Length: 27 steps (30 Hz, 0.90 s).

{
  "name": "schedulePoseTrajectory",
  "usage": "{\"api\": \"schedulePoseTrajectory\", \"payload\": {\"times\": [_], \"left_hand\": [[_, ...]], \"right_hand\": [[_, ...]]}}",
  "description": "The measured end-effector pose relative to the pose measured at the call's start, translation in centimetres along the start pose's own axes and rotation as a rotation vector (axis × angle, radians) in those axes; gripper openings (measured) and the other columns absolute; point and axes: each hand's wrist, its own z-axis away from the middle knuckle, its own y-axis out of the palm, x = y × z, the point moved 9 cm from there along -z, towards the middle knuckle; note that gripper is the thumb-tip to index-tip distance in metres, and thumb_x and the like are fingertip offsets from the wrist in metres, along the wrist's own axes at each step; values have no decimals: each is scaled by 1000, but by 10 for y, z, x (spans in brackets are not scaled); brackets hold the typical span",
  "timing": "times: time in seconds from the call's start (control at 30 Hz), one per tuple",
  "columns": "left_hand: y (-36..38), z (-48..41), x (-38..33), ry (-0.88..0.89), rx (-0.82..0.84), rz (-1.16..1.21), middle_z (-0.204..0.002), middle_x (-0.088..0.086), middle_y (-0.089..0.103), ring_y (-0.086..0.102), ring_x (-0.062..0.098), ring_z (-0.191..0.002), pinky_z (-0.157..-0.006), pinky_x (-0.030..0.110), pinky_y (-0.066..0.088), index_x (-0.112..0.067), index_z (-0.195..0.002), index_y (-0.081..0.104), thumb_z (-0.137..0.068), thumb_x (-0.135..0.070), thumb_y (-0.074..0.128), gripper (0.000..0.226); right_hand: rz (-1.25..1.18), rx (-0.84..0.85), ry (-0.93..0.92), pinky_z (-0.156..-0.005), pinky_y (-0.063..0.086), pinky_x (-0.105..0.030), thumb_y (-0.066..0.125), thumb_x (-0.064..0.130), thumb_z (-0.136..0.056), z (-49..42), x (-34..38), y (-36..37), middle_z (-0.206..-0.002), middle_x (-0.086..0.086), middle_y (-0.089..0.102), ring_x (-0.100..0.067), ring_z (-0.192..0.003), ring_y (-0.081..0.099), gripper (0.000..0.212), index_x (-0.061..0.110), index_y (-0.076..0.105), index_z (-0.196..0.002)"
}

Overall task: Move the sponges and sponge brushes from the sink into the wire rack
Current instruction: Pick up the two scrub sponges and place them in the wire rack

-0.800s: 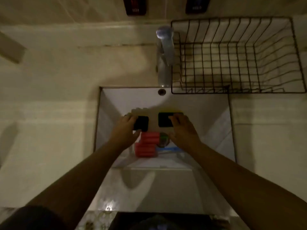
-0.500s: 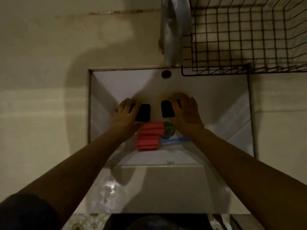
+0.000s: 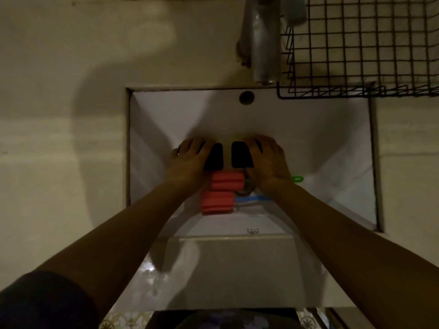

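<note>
both hands have settled lower in the sink (image 3: 332,143): the left hand (image 3: 190,160) now curls over one black sponge (image 3: 214,157), the right hand (image 3: 267,159) over the other black sponge (image 3: 241,155), fingers closing round them. the pink sponge brushes (image 3: 221,192) lie just below, untouched. nothing sits in the wire rack (image 3: 361,43) yet, so lifting comes next.

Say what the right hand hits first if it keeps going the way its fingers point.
The right hand lies on a black sponge, fingers pointing at the sink's back wall. Straight on, it would probably meet that white wall first, right of the overflow hole. Depth is unclear; the wire rack sits higher, beyond.
</note>
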Motion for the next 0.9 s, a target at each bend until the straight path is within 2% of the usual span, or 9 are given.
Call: {"api": "schedulePoseTrajectory", "payload": {"times": [0.23, 0.4, 0.53, 0.67, 0.9], "left_hand": [[-10, -9, 1, -13, 64, 20, -144, 5, 41, 33, 33, -131, -95, 54, 42, -29, -143, 34, -85, -36, 64, 66], [-38, -8, -9, 2, -11, 155, -138, 11, 47, 42, 37, -121, -89, 55, 47, -25, -141, 41, -83, -34, 66, 64], [-66, -3, -16, 46, -76, 203, -134, 14, 52, 46, 39, -115, -87, 56, 48, -20, -141, 44, -79, -28, 72, 68], [-90, 11, -31, 84, -81, 131, -139, 7, 46, 39, 32, -124, -94, 53, 45, -25, -144, 37, -81, -32, 69, 71], [-138, 45, -66, 173, -123, 38, -139, 4, 43, 39, 29, -125, -94, 49, 44, -27, -144, 35, -82, -39, 66, 71]], "right_hand": [[-36, 13, -23, -88, 49, -59, 81, 22, -67, 2, 5, -16, -125, -26, 57, -47, -112, 54, 69, 5, 55, -129], [-62, -41, -63, -86, 47, -53, 60, 36, -80, 10, 21, -42, -127, -25, 55, -44, -112, 51, 63, 6, 50, -134], [-81, -80, -58, -93, 47, -53, 73, 25, -76, 16, 28, -66, -131, -24, 53, -43, -117, 48, 68, 5, 49, -137], [-45, -115, -53, -93, 48, -50, 76, 25, -75, 27, 38, -98, -130, -24, 54, -40, -117, 49, 70, 6, 49, -137], [-2, -148, -106, -97, 47, -45, 76, 28, -76, 58, 63, -153, -131, -15, 53, -30, -118, 48, 70, 12, 46, -138]]}}
